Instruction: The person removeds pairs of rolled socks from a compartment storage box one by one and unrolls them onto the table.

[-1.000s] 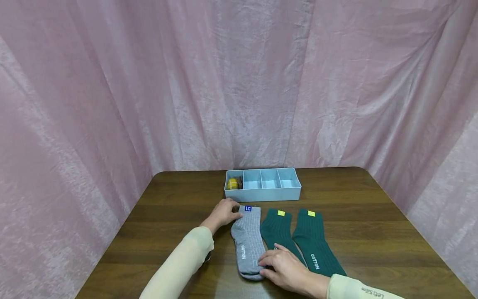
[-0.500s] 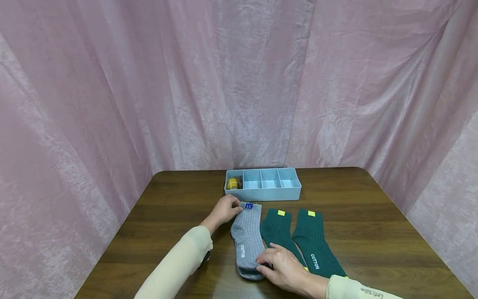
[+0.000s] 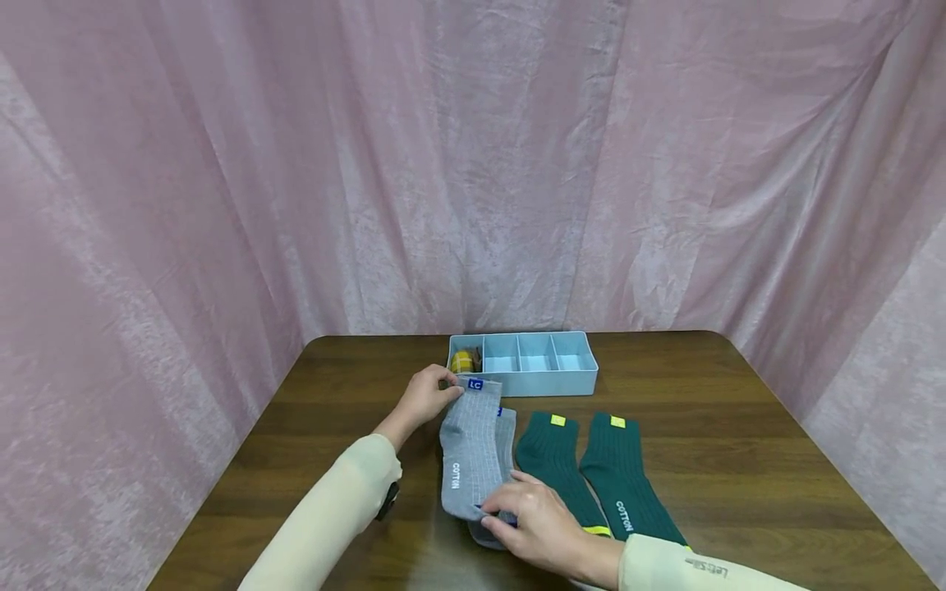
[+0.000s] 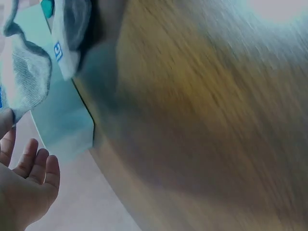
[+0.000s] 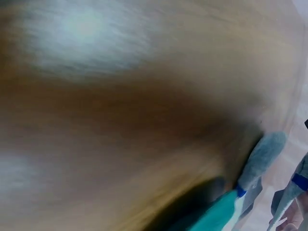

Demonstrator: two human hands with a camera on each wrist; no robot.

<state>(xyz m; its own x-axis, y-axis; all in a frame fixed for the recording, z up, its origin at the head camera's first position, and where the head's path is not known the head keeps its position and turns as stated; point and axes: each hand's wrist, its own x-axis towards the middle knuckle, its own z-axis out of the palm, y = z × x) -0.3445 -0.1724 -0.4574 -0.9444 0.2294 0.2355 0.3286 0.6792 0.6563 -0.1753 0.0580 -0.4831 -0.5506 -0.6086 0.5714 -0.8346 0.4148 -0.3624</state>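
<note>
In the head view my left hand (image 3: 424, 398) pinches the cuff of a grey sock (image 3: 471, 435), which has a blue label at the top and "COTTON" along the foot. At its toe end, my right hand (image 3: 535, 525) pinches the fabric between thumb and forefinger. This sock is raised and shifted off a second grey sock (image 3: 507, 435), partly hidden beneath it. The left wrist view shows the cuff opening of the held sock (image 4: 29, 77) hanging from the thumb and forefinger, other fingers loosely bent. Two dark green socks (image 3: 550, 451) with yellow labels lie right of the grey ones.
A light blue box (image 3: 543, 384) with several compartments stands at the table's back. Its leftmost compartment holds a yellow-and-brown bundle (image 3: 462, 361). The wooden table (image 3: 318, 427) ends at a pink curtain (image 3: 443, 164) behind.
The upper grey sock has been lifted and moved left and back, uncovering part of the lower grey sock. Both hands have moved left with it. The green socks and box stay put.
</note>
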